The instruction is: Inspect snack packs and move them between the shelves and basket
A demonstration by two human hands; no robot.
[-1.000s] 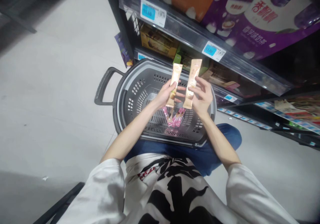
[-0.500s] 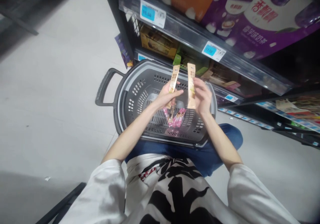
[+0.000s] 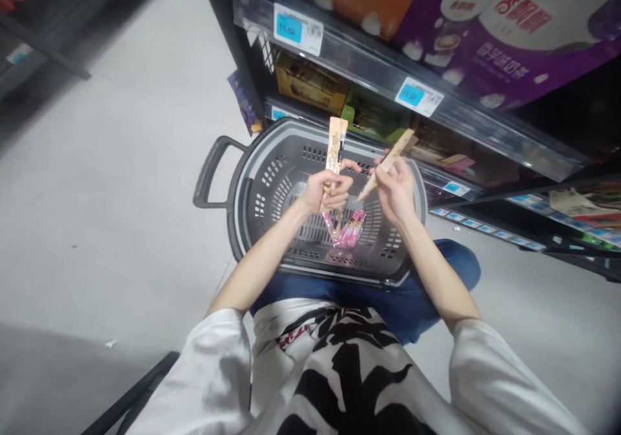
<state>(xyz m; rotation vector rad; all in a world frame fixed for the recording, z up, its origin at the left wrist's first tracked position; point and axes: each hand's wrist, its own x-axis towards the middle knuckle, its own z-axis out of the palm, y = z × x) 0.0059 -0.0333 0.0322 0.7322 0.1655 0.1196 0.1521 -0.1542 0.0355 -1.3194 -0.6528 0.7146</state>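
Observation:
My left hand (image 3: 326, 190) is closed around a tan stick sachet (image 3: 334, 145) that stands upright above the grey shopping basket (image 3: 252, 182). My right hand (image 3: 395, 186) pinches a second tan sachet (image 3: 391, 161), tilted up to the right. Both hands hover over the basket, close together. Pink sachets (image 3: 348, 228) lie on the basket floor just below my hands.
The basket has a black handle (image 3: 209, 171) at its left and rests on the floor against my knees. Store shelves with blue price tags (image 3: 418, 96), boxed goods (image 3: 310, 84) and a purple package (image 3: 504, 40) rise at the right. Pale tiled floor (image 3: 111, 182) spreads to the left.
Both sachets turned from face-on to edge-on. The right sachet has tipped over to the right, and my left hand has closed tighter round its sachet. The view shifted slightly.

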